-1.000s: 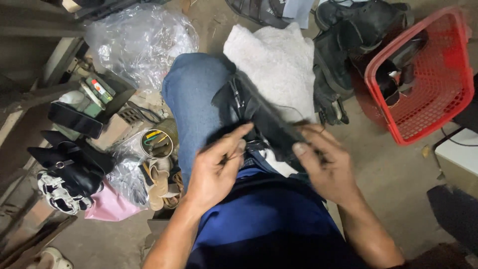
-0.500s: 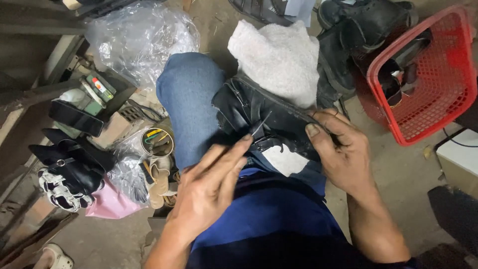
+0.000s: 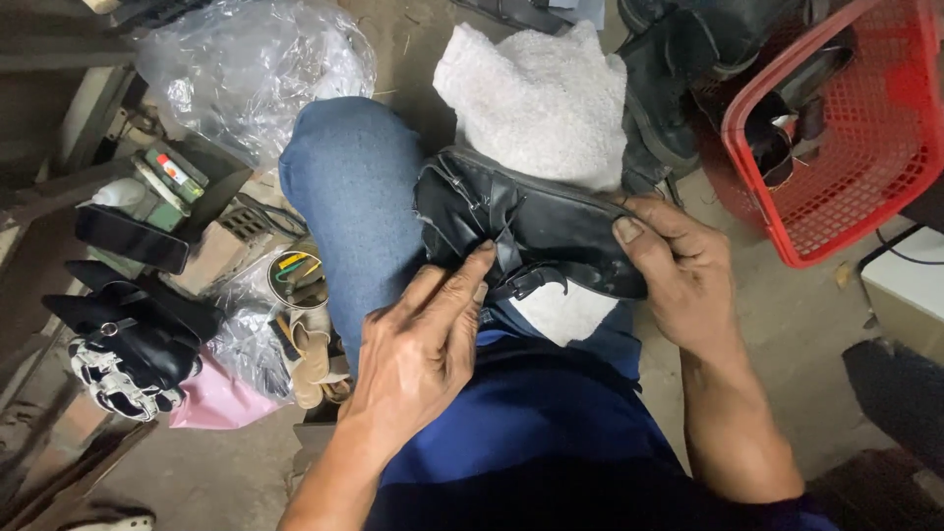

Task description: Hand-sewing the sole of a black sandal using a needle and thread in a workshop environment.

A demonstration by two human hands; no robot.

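**Black sandal worked on a knee**

A red basket [image 3: 865,147] stands on the floor at right, a white cloth [image 3: 541,98] beyond the knee. The black sandal [image 3: 521,226] lies across the lap. The right hand [image 3: 678,275] grips its end; the left hand [image 3: 423,344], fingers together, pinches its strap.

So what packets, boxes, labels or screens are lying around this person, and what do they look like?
Clear plastic bag: upper left on the floor, crumpled and see-through.
Small labelled box: left, beside the knee, flat, dark green with a red and white label.
Dark phone-like slab: left, below that box, black, screen blank.
Pink bag: lower left, crumpled, under the black shoes.
White box: right edge, plain, only partly in view.
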